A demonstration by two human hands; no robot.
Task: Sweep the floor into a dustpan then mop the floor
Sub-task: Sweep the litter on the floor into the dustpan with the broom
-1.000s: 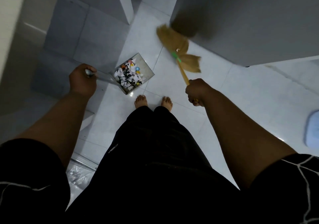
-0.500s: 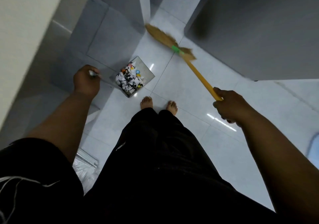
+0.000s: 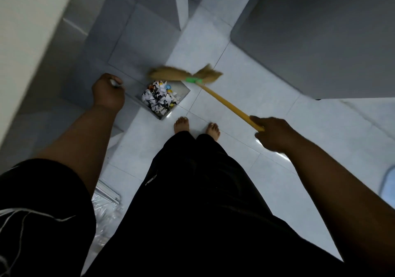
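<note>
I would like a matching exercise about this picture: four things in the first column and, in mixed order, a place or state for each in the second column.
Column one:
1. yellow broom stick
2. grey metal dustpan
3. green band
4. straw broom head

Column two:
A. holds torn paper scraps
B. gripped by the right hand
C. blurred, over the dustpan's far edge
D. wrapped where stick meets straw

Pairs: 1-B, 2-A, 3-D, 4-C.
</note>
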